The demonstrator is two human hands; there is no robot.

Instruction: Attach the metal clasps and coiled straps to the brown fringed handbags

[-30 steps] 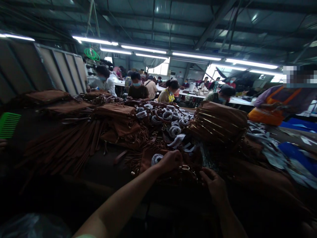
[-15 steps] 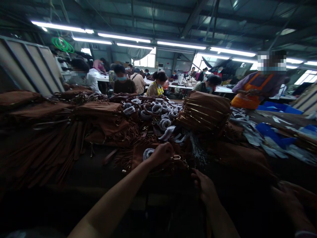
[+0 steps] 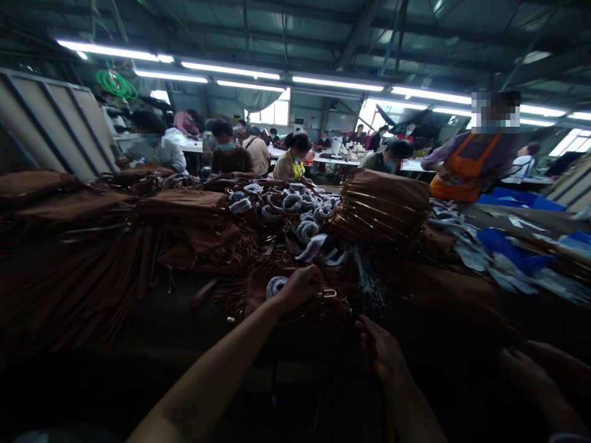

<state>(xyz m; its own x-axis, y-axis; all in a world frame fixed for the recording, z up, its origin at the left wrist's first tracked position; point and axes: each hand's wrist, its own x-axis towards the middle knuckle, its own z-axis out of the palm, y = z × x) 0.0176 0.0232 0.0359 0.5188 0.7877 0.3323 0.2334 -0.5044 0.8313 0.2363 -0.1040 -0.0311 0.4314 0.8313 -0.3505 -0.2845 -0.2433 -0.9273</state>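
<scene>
A brown fringed bag (image 3: 257,289) lies on the dark table in front of me, a pale wrapped coil (image 3: 276,287) on top of it. My left hand (image 3: 302,286) is closed over the bag, just right of the coil; what its fingers pinch is hidden. Beside it shows a gold metal clasp (image 3: 329,293) with a short chain running right. My right hand (image 3: 379,344) is at the bag's near right corner, below the chain's end, fingers closed together. Whatever it grips is too dark and small to make out.
Wrapped straps (image 3: 307,229) heap behind the bag. A stack of brown bags with gold zippers (image 3: 383,206) stands behind on the right, clear threads (image 3: 368,277) hanging near it. Long brown strips (image 3: 92,277) spread left. Another person's hands (image 3: 530,369) are at the lower right.
Both my hands stay nearly in place. The standing person in the orange apron has shifted slightly left, and the other person's hands at the lower right have moved a little.
</scene>
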